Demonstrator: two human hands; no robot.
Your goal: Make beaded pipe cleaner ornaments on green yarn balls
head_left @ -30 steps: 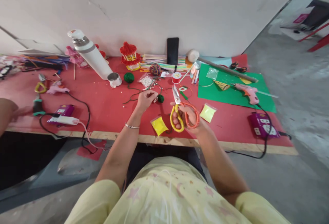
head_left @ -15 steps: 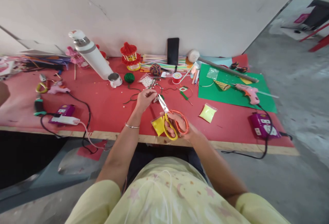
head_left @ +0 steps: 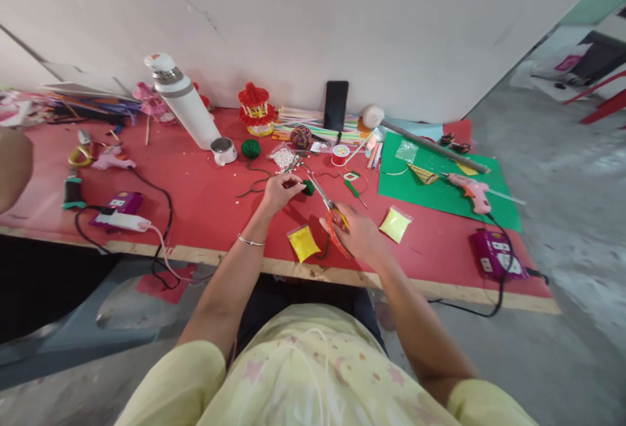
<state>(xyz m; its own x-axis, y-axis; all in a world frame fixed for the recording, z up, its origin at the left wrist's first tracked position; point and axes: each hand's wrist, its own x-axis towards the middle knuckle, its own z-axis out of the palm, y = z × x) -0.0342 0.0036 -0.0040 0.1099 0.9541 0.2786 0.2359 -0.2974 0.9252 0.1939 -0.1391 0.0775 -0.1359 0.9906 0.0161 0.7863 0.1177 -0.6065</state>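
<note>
My left hand point(head_left: 280, 192) is pinched, fingertips together, at a small dark green yarn piece point(head_left: 308, 186) above the red table. A pair of scissors point(head_left: 337, 220) with orange and yellow handles is in my right hand point(head_left: 362, 237). Its blades point(head_left: 319, 188) point up and left, just right of the green piece and apart from the left fingers. Dark green yarn point(head_left: 261, 181) trails beyond the left hand toward a green yarn ball point(head_left: 251, 148). Near my wrists lies a yellow packet point(head_left: 303, 243).
White beads point(head_left: 282, 157), a red thread spool point(head_left: 340, 154) and a green-handled crochet hook point(head_left: 351, 189) lie beyond my hands. A white flask point(head_left: 188, 109) and cup point(head_left: 223, 151) stand left. On green card rests a pink glue gun point(head_left: 470, 191). A person's blurred arm point(head_left: 14, 168) enters left.
My right hand has turned, bringing the scissor handles nearly edge-on, and the blades have shifted right of the left fingertips. The green piece now shows more clearly.
</note>
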